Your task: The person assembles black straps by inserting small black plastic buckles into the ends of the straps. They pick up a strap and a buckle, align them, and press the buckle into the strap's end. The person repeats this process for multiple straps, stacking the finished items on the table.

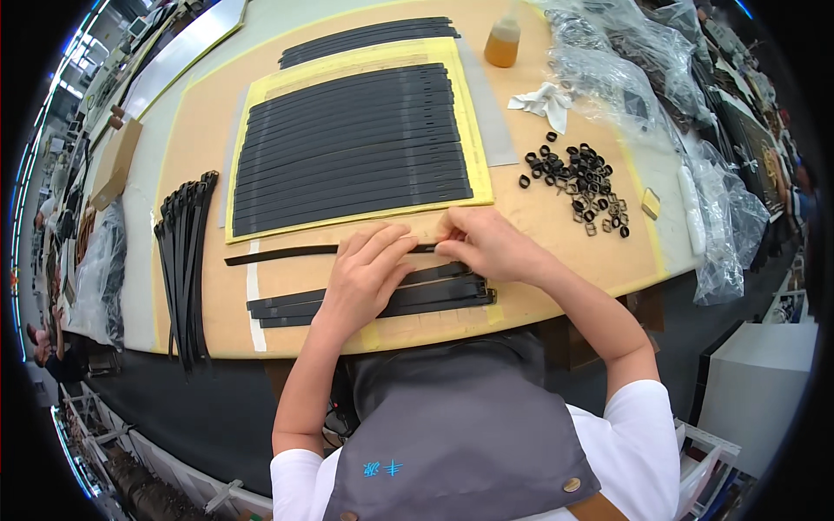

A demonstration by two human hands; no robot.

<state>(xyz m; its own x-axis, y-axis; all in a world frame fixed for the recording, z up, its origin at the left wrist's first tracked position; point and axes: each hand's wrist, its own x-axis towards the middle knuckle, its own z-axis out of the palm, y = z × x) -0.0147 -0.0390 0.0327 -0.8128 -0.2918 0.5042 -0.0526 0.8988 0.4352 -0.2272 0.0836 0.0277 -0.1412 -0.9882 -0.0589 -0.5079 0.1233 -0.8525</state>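
Note:
A single narrow black strap (282,253) lies crosswise on the table in front of me. My left hand (369,265) bends over it near its right part, fingers and thumb gripping it. My right hand (486,246) pinches the strap's right end between thumb and fingers; the fingertips hide most of that end. Just below my hands lies a small stack of black belts (426,297) with buckles at their right ends. Beyond them, many black straps (347,139) lie side by side on a yellow-edged board (476,143).
Black loops and metal buckles (591,187) lie scattered to the right, near a white cloth (546,104) and a yellow block (651,204). A bottle of amber liquid (502,42) stands behind. Belts (184,252) hang over the table's left front edge. Clear plastic (608,69) covers the far right.

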